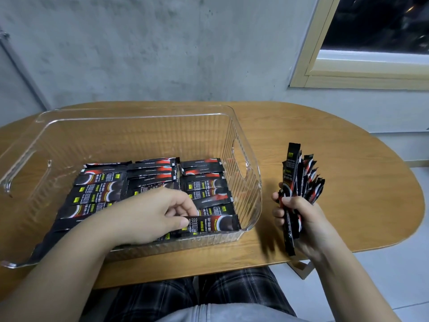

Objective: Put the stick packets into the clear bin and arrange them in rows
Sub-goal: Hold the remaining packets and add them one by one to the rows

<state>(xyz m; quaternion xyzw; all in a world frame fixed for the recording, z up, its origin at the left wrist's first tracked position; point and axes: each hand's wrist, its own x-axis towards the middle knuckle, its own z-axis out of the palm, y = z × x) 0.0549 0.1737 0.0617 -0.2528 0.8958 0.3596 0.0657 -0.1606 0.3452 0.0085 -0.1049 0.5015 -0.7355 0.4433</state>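
A clear ribbed plastic bin (241,145) stands on the left half of a wooden table. Inside it lie black and red stick packets (151,173) in three rows across the floor. My left hand (151,212) reaches into the bin's near right part and pinches one stick packet (216,223) that lies flat at the front of the right row. My right hand (299,219) hovers to the right of the bin, closed around a fanned bunch of stick packets (299,177) that point upward.
The oval wooden table (336,140) extends right of the bin and ends in a rounded edge. A grey concrete wall rises behind it, with a window frame (348,73) at upper right. My legs in plaid fabric show below the table's front edge.
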